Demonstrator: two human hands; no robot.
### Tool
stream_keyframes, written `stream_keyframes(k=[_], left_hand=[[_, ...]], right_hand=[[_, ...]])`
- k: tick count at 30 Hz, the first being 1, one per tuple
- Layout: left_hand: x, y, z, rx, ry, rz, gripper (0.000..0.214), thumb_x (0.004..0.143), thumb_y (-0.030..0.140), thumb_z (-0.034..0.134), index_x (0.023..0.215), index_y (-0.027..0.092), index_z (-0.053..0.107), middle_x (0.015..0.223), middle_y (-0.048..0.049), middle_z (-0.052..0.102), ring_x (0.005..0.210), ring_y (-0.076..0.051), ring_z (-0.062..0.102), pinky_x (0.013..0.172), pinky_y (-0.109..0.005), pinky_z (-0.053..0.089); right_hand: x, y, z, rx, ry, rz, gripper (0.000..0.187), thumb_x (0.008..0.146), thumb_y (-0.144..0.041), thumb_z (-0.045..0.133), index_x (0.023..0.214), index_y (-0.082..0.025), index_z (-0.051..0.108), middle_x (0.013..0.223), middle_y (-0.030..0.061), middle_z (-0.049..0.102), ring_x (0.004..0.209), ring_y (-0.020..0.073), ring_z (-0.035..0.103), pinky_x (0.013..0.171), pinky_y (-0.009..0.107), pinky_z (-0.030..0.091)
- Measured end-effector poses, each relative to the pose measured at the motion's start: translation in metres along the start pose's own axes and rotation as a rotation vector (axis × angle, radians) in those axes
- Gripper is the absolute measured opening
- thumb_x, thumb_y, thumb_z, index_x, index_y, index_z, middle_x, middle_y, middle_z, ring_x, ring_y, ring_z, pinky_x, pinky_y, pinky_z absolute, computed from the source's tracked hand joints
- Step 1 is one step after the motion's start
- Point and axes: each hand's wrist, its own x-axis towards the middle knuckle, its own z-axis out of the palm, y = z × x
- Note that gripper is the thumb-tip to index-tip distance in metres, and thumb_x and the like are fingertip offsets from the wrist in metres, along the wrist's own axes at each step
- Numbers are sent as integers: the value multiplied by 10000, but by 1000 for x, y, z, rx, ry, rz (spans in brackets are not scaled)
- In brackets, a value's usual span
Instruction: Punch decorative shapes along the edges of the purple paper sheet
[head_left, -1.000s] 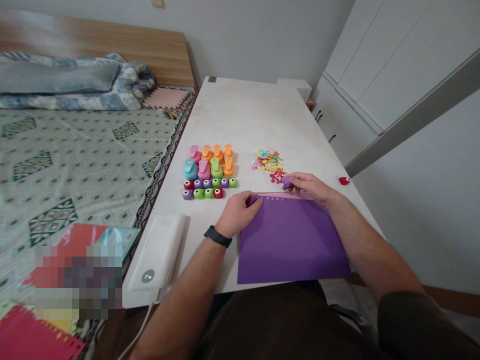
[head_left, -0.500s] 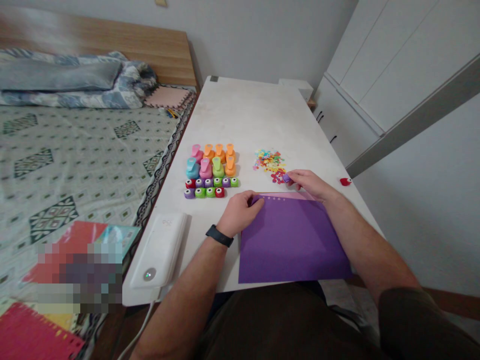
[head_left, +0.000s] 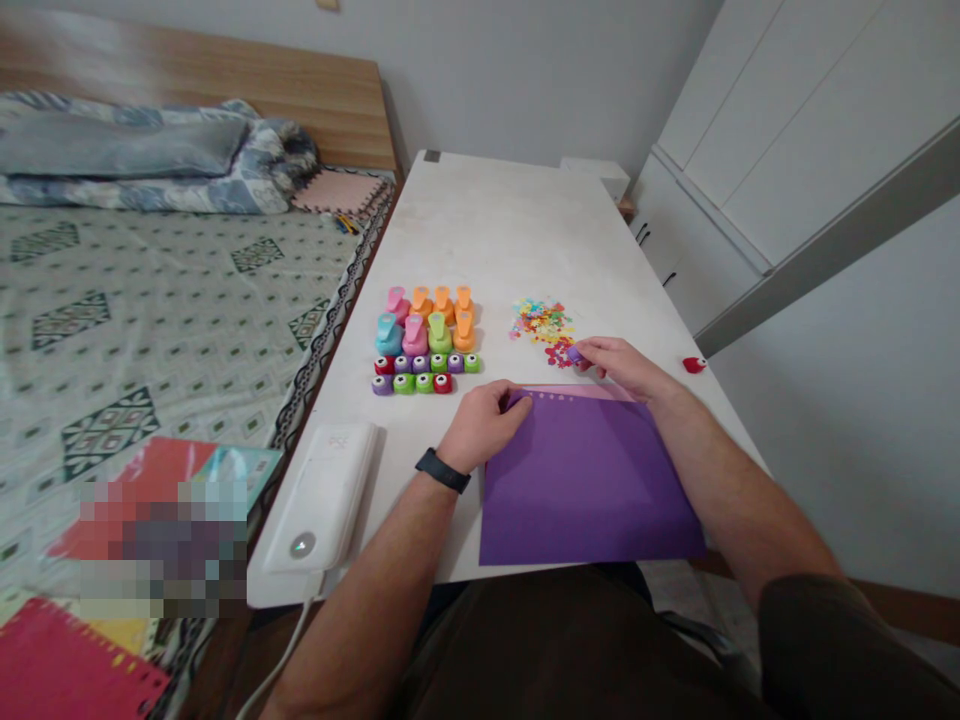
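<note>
A purple sheet of paper [head_left: 592, 480] lies at the table's front edge, with a row of small punched holes along its top and a pink sheet [head_left: 600, 392] showing behind it. My left hand [head_left: 491, 420] pinches the purple paper at its upper left corner. Between the fingers of my right hand [head_left: 611, 362] is a small purple craft punch [head_left: 575, 353], held just above the paper's top edge. Right beside that punch lies a heap of colourful paper cutouts [head_left: 544, 322], with the red ones nearest.
Rows of large punches [head_left: 415, 335] and small punches [head_left: 424, 383] stand left of the cutouts. A white power bank [head_left: 322, 490] with a cable lies front left. One red punch [head_left: 694, 365] sits at the right edge. The bed [head_left: 187, 260] adjoins the table's left side.
Both hands keep their holds and hardly move. The whole view has shifted very slightly.
</note>
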Motion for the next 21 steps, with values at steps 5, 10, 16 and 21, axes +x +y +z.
stream_keyframes(k=[5,10,16,21], left_hand=[[0,1,-1,-6,2,0,314,902,437,575,909,168,738,722,-5,668,640,-146,526,591,-271,364],[0,2,-1,10,3,4,316,904,436,571,916,169,740,724,-4,668,640,-145,529,596,-279,352],[-1,0,0,12,-16,-1,332,911,446,548,910,164,723,716,2,657,643,-142,525,586,-265,341],[0,1,1,38,-48,16,313,913,420,542,912,168,728,722,0,664,651,-147,528,596,-263,355]], right_hand=[[-3,-4,1,30,-7,-42,464,825,-569,666,1015,-150,718,911,88,701,770,173,567,608,289,346],[-5,-6,3,25,-2,-37,461,815,-547,678,1022,-138,724,860,87,707,773,182,577,628,295,379],[-3,-5,3,2,38,-79,441,834,-519,672,1059,-146,744,1014,95,743,821,174,598,714,294,457],[-6,-19,20,-56,-63,-268,359,866,-448,676,1090,-173,729,1034,71,740,916,185,646,868,336,504]])
